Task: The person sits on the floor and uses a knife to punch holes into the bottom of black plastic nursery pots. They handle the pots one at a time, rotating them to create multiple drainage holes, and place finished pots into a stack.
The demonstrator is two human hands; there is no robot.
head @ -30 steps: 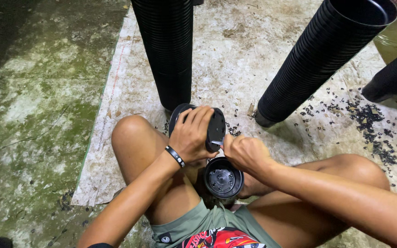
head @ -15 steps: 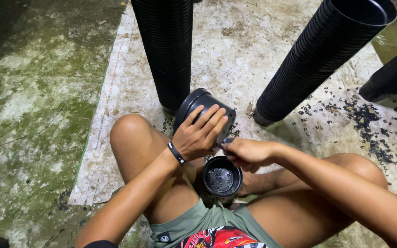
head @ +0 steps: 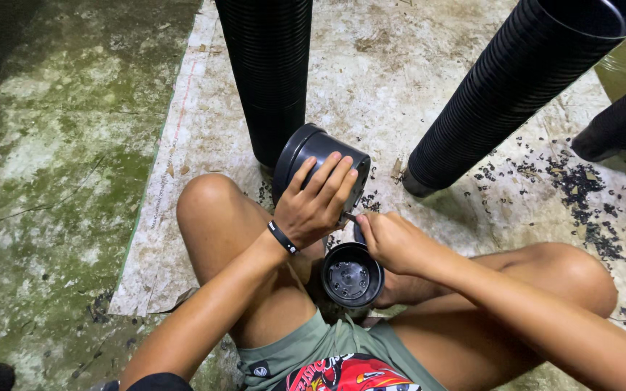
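My left hand grips a black plastic pot, held on its side with its bottom toward the right. My right hand is closed on a small tool whose tip touches the pot's lower bottom edge; the tool itself is mostly hidden in the fist. A second black pot stands upright between my legs, just below both hands, showing holes in its base. A black band sits on my left wrist.
A tall stack of black pots stands just behind the held pot. Another long stack leans at the right, a third at the far right. Black shavings litter the dirty white sheet. Mossy concrete lies to the left.
The held pot has been turned, from its bottom facing me to lying on its side. My right hand stays at the pot's lower edge with the tool.
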